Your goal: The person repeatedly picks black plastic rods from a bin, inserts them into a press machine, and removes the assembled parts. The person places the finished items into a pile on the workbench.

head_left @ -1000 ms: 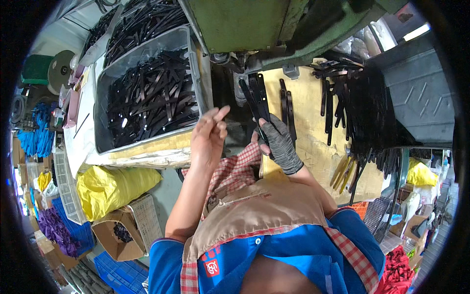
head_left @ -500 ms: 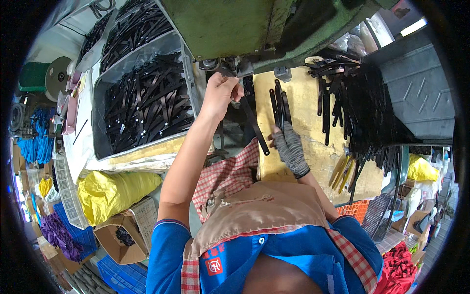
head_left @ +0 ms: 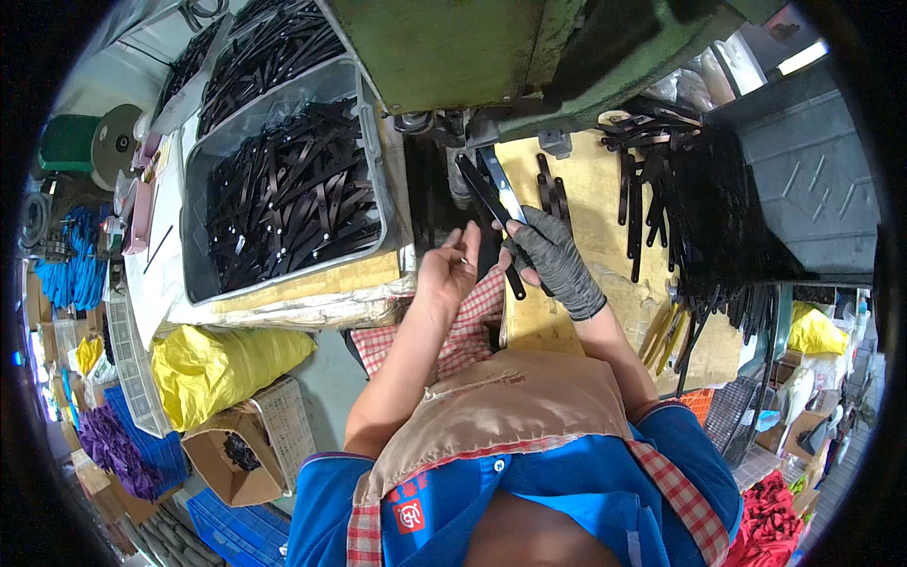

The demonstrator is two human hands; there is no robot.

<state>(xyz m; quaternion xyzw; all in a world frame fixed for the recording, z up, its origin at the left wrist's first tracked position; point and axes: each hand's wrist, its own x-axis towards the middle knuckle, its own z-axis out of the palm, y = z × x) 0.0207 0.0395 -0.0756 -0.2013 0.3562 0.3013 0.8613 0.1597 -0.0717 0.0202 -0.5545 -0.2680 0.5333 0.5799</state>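
My bare left hand is below the green machine head, its fingers apart and nothing in them. Beside it, my right hand, in a grey knit glove, is closed around black flat strips with holes at their ends. One of these catches the light; a darker strip slants alongside it, its lower end showing below the gloved fingers. A few similar loose strips lie on the yellowish board just beyond the glove.
The green machine overhangs the work area. At left stands a grey bin of black strips. On the right, a large heap of strips spills from a tilted grey bin, near yellow-handled pliers. A yellow sack lies lower left.
My left hand has come down from the machine head and let go of the strip. My gloved right hand has lifted strips from the board and moved slightly toward the machine.
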